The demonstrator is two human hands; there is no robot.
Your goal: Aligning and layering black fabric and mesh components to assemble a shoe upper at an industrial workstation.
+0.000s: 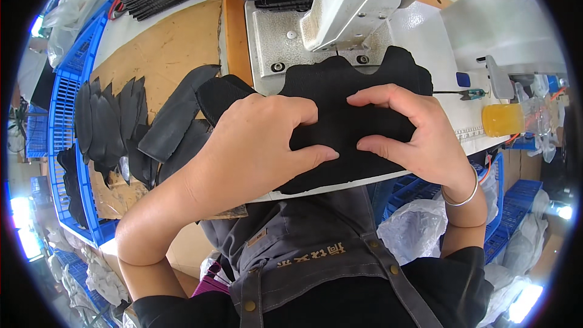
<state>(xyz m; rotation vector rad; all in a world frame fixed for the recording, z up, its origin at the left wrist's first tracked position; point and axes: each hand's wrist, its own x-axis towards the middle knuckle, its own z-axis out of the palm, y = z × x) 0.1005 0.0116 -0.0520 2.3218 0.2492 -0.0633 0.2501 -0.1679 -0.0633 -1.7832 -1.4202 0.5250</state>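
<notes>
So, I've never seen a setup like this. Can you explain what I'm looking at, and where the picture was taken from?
There's no robot here: a person is working with two bare hands. The one picture comes from a wide fisheye camera on the person's head, looking down, so straight edges bend toward the rim.

The left grip and right grip are simply those hands, each with thumb and fingers apart. They are at a black fabric panel with a wavy edge, more steadying it than clenching it, it seems.

Just beyond stands a white sewing machine. To the left, dark cut strips lie on a brown cardboard sheet, near a blue plastic basket.
</notes>
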